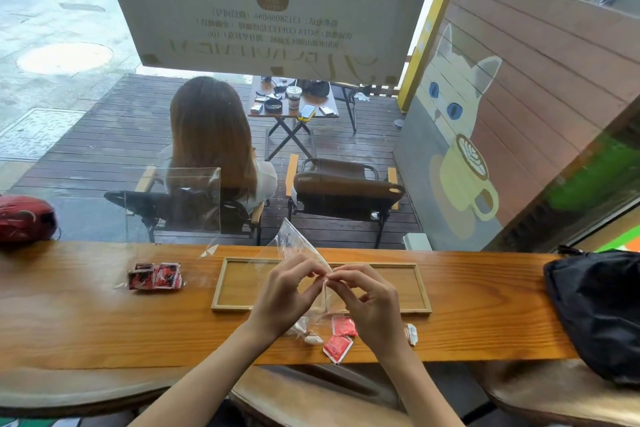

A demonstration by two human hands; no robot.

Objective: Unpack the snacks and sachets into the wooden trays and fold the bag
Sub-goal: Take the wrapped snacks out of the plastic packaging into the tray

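My left hand [282, 291] and my right hand [369, 302] meet above the front edge of a long wooden tray [420, 291], both pinching a clear plastic bag [294, 246] that stands up between them. The tray holds nothing. On the counter below my hands lie red sachets [341, 336] and small white wrapped snacks [308, 331], with one more white snack [411, 333] to the right. Another clear bag with red and black sachets [154, 276] lies to the left of the tray.
The wooden counter [86, 315] runs along a window. A black bag [599, 312] sits at its right end and a red object [24, 217] at the far left. A clear stand [173, 204] rises behind the counter. Outside, a person sits on a chair.
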